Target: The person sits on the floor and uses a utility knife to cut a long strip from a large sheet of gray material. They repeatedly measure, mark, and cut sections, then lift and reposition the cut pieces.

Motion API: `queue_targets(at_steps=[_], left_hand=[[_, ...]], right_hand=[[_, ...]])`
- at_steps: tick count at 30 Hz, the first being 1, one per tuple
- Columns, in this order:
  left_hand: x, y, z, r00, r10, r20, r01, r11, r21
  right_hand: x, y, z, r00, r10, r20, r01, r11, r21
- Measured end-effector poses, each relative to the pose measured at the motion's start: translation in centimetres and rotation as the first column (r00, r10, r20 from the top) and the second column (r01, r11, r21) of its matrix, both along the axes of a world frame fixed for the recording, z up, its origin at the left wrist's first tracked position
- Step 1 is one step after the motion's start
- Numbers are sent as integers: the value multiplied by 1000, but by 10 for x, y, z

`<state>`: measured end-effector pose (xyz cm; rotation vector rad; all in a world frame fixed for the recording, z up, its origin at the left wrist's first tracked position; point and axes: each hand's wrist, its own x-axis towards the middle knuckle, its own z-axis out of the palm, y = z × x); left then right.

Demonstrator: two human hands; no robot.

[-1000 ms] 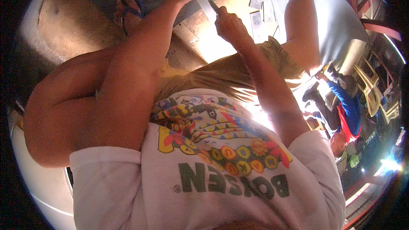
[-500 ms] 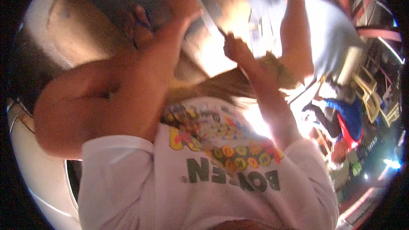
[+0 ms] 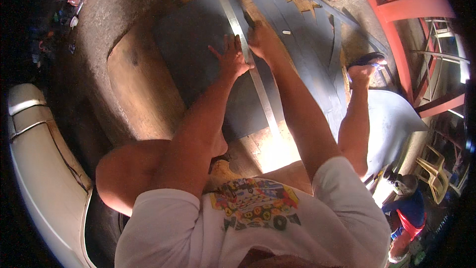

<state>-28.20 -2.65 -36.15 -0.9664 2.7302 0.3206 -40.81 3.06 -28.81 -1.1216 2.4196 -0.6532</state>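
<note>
My left hand [image 3: 230,59] lies flat with its fingers spread, pressing on a long metal straightedge [image 3: 263,99] and on the dark grey sheet [image 3: 198,35] under it. Just right of the straightedge, my right hand [image 3: 263,42] is closed on a small dark cutter [image 3: 249,20] whose tip touches the sheet beside the metal edge. Several cut dark strips [image 3: 302,25] lie to the right of the hands. My right foot [image 3: 364,67], in a sandal, rests on the sheet's far side.
A curved wooden board [image 3: 144,94] lies left of the sheet. A pale grey sheet [image 3: 391,119] and a red metal frame [image 3: 396,15] are at the right. Another person in blue and red [image 3: 406,208] crouches at the lower right by a yellow chair [image 3: 436,174]. A white vehicle body [image 3: 34,159] fills the left.
The view has tipped forward, so the sheet and straightedge show more fully. Both hands stay at the straightedge, the left flat and the right closed on the cutter.
</note>
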Motion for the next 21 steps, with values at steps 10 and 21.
queue_targets(at_steps=[10,21], left_hand=[[-8,-28,7,976,-180,121,172,982,72],[-10,-26,-3,984,-167,57,165,985,41]], right_hand=[[-72,-157,-120,886,284,-367,-228,955,188],[-73,-175,-125,886,346,-308,-252,918,307]])
